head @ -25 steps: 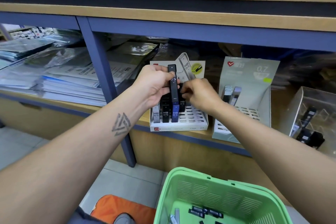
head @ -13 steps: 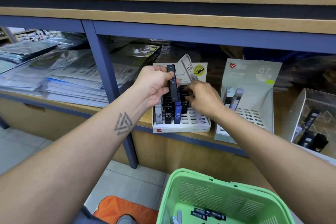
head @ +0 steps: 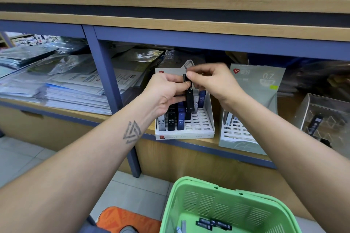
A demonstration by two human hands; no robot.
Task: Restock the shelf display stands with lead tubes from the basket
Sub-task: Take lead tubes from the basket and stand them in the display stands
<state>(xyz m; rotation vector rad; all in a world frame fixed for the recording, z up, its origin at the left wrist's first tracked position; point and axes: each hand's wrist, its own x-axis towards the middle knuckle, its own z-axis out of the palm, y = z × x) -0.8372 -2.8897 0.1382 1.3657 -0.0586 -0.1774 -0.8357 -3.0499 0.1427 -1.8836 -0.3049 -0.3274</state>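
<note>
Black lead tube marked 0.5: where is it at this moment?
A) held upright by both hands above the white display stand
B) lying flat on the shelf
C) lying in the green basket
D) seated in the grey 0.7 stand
A: the left hand and right hand both pinch the black lead tube near its top, over the white display stand.

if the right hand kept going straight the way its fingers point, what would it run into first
The right hand points leftward, pinching the top of the black lead tube. Past the tube, it would likely meet the left hand almost immediately, though depth is uncertain.
</note>
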